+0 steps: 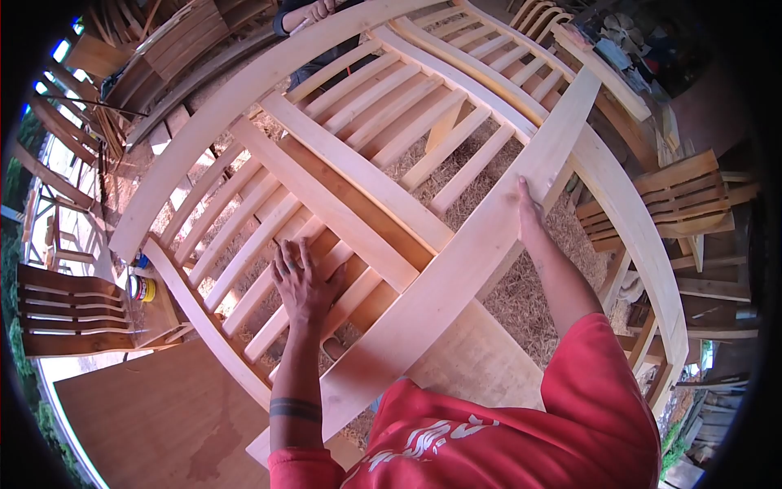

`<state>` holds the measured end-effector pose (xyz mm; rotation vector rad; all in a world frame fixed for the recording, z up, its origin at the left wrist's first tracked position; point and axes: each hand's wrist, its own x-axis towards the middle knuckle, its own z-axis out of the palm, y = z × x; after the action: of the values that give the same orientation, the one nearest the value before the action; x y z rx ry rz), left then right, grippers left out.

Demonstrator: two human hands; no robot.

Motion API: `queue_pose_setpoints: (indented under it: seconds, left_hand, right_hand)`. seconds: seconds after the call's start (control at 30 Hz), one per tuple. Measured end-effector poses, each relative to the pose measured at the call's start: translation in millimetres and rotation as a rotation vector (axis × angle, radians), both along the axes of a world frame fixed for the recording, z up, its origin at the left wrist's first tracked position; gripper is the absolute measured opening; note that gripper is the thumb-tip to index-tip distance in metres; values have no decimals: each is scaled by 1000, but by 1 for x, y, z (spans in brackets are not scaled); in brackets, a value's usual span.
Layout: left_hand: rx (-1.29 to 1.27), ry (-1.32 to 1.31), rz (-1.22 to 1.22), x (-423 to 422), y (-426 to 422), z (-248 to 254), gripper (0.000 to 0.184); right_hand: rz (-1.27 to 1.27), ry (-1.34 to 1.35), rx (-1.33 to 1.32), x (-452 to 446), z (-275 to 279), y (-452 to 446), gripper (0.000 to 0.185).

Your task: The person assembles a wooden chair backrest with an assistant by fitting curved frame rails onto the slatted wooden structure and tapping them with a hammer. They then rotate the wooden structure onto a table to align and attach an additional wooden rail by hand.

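A large pale wooden frame with slatted panels fills the middle of the view, and a wide board crosses its near side diagonally. My left hand lies over the slats of the left panel, fingers spread. My right hand is on the far edge of the wide board, to the right, its thumb or a finger against the wood; the other fingers are hidden below the edge. Beyond lies a second slatted panel.
Another person's hand is at the frame's far side. Slatted wooden pieces stand at the left and right. A can sits at the left, near a plywood sheet. Shavings cover the ground.
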<state>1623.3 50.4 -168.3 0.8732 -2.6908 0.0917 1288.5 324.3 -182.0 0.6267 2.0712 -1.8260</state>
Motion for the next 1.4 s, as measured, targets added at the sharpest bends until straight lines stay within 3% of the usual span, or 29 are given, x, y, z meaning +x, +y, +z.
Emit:
queue_pose_setpoints:
  seconds: [0.1,0.4,0.7,1.0,1.4]
  left_hand:
    - [4,-7,7,-1,1,4,89]
    - [20,-25,29,-2,1,5,87]
    - [19,-27,35,-2,2,6,86]
    - [53,-38,45,-1,5,9,84]
    - [15,2,29,-3,3,9,85]
  right_hand:
    - [103,-33,-28,-12,-19,9,81]
    - [48,-15,12,-15,-27,9,83]
    - [3,-10,22,-11,-22,5,63]
    - [47,-24,-79,-9,-19,7,81]
    - [30,-29,-13,-4,-8,2,82]
